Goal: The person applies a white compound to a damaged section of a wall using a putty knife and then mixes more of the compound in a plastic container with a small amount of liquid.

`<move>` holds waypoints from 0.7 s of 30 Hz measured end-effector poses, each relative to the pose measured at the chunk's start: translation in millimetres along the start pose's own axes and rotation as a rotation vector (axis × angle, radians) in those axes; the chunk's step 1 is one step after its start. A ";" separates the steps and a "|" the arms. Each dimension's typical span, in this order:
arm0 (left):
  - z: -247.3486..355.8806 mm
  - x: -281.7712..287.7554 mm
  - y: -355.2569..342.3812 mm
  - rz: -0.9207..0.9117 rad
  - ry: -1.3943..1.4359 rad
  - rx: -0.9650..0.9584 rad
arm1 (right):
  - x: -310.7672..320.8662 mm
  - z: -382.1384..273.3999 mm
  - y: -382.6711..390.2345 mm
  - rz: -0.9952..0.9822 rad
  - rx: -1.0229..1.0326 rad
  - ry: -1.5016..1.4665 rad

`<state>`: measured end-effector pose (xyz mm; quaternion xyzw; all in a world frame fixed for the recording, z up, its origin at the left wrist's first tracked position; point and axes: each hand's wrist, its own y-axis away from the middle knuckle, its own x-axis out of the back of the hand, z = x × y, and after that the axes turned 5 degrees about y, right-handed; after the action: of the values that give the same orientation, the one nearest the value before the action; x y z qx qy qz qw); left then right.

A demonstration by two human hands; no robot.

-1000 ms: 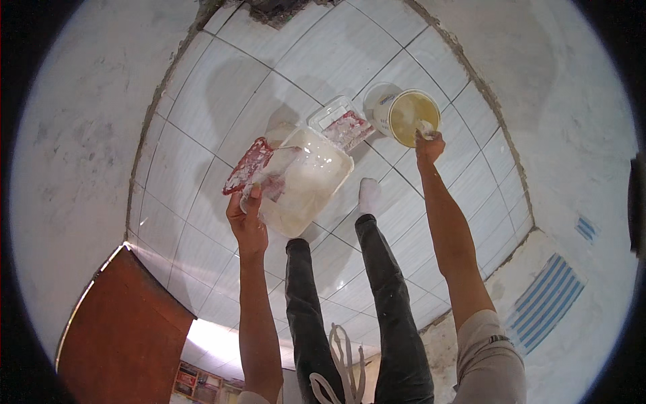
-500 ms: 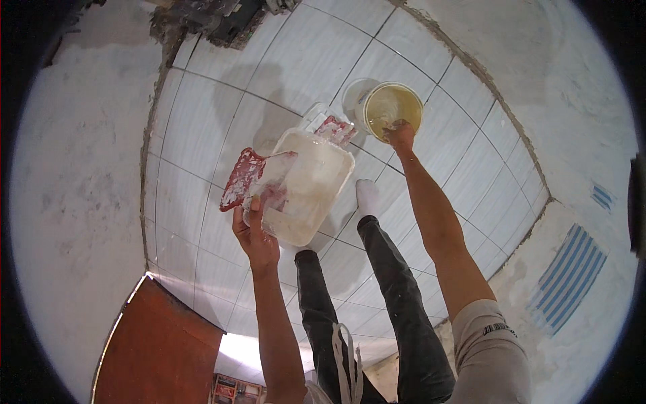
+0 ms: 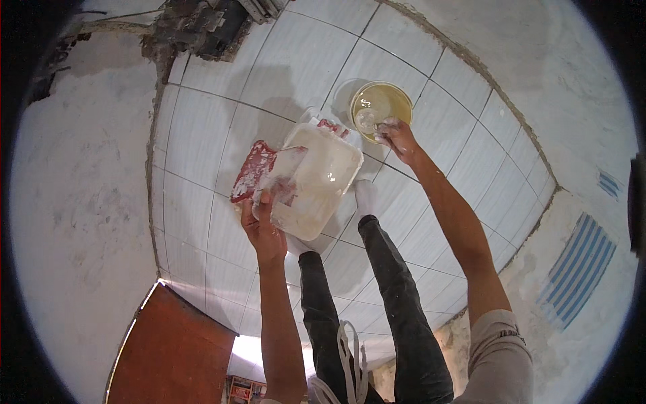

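Note:
My left hand (image 3: pixel 264 229) is closed on the left edge of a whitish rectangular plastic tub (image 3: pixel 323 178) with a pale, wet inside. By those fingers a red, flat-sided piece (image 3: pixel 254 172) smeared with white paste sticks out past the tub's edge. Another red and white piece (image 3: pixel 332 126) shows behind the tub's far rim, mostly hidden. Farther right stands a round yellowish bucket (image 3: pixel 397 101) with water in it. My right hand (image 3: pixel 398 138), whitened at the fingers, is at its near rim, pinching what looks like a small clear cup (image 3: pixel 367 120).
Pale floor tiles (image 3: pixel 195 148) lie between rough plaster walls. Dark rubble or machinery (image 3: pixel 208 30) sits at the far left corner. A reddish-brown panel (image 3: pixel 171 350) stands at lower left, and a blue-striped patch (image 3: pixel 579 269) is on the right wall. My feet are close below the tub.
My right hand has come up from inside the bucket to its near rim, and the round clear piece now shows. The left hand keeps its hold on the tub. The view has shifted slightly.

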<state>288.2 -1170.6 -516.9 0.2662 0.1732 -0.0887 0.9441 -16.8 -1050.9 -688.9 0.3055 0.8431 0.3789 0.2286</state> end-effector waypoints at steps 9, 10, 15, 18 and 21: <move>-16.7 2.3 6.8 0.095 0.002 -0.017 | -68.5 -91.0 150.9 0.104 0.295 0.115; -14.3 3.0 7.7 0.106 0.042 -0.021 | -76.8 -94.8 162.7 0.090 0.294 0.115; -10.0 1.2 18.8 0.116 0.052 -0.024 | -118.4 -102.6 211.8 0.048 0.576 0.240; -8.0 6.8 23.1 0.109 0.067 -0.022 | -123.7 -97.4 220.1 0.087 0.675 0.551; -7.3 9.8 24.0 0.096 0.055 -0.044 | -119.4 -91.9 216.7 0.033 1.198 0.936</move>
<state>301.4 -1147.3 -515.1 0.2557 0.1880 -0.0321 0.9477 85.3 -1064.9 -445.8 0.1975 0.9090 -0.0500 -0.3635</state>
